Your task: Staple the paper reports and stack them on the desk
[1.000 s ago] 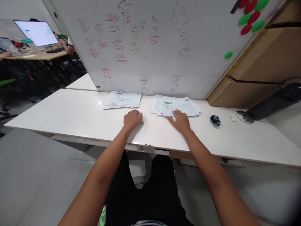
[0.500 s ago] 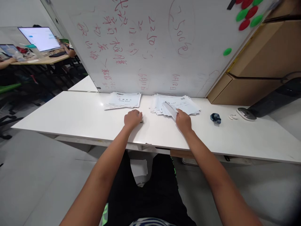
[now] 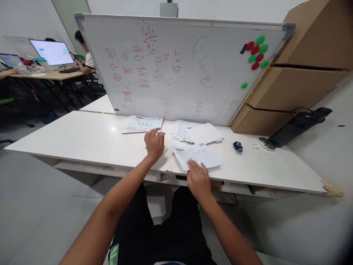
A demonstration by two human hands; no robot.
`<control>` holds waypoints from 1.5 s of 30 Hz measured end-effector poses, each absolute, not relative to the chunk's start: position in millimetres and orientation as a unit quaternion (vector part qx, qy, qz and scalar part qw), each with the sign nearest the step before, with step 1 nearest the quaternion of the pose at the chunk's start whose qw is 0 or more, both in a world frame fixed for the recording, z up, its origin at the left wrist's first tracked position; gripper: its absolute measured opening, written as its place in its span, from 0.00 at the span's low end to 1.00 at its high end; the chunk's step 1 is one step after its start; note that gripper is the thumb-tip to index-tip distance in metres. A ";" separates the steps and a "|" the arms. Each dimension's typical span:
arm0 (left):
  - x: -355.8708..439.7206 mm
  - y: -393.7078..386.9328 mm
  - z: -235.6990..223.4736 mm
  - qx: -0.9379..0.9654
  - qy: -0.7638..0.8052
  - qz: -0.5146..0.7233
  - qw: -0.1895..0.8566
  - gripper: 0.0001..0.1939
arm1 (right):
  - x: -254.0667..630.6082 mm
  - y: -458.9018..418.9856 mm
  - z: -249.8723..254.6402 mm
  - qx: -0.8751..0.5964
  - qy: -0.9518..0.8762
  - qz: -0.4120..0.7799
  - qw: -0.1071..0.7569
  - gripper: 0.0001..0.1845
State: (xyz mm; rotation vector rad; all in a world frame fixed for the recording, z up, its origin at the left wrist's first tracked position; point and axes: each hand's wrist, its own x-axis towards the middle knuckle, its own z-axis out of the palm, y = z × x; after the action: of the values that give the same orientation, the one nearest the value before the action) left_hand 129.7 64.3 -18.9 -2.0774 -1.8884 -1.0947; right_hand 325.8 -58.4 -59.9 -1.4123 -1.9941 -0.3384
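Note:
Printed papers (image 3: pixel 202 152) lie at a slant near the table's front edge, their near corner slightly raised. My right hand (image 3: pixel 198 180) has its fingers on top of them and its thumb out of sight, holding them. To the left, my left hand (image 3: pixel 154 144) is open, fingers apart, just above the tabletop. A small object shows only as a sliver at its left side; I cannot make out what it is. Behind it sits a neat stack of printed reports (image 3: pixel 145 123). A looser pile of papers (image 3: pixel 204 133) lies behind the right hand's papers, a blank white side uppermost.
A whiteboard (image 3: pixel 176 70) with red writing stands along the white table's (image 3: pixel 91 140) back. On the right are a dark blue object (image 3: pixel 237 147), a mouse (image 3: pixel 266 143), a black bottle (image 3: pixel 298 125) and stacked cardboard boxes (image 3: pixel 275 95). People sit at desks far left.
My right hand has lifted papers off the right-hand pile and drawn them to the table's front. My left hand has let go of the small object and opened. The view has tilted up.

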 end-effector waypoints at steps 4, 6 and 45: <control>142.7 15.4 -37.9 -0.755 -0.571 -0.322 -0.002 0.24 | 311.0 -78.4 -74.9 -0.608 -0.747 -0.071 0.260 0.18; 144.5 2.6 -50.6 -0.830 -0.505 -0.234 -0.039 0.23 | 310.7 -77.6 -74.2 -0.601 -0.757 -0.072 0.244 0.17; 155.0 -3.6 -64.2 -0.844 -0.510 -0.164 -0.038 0.25 | 377.1 -5.3 -43.5 -0.525 -0.825 -0.147 0.148 0.19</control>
State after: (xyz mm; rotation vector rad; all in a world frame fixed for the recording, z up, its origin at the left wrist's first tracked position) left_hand 155.0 -3.6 -64.2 -2.7176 -1.6414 -0.5276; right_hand 377.1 -5.3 -43.5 -1.5084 -2.3732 -0.4231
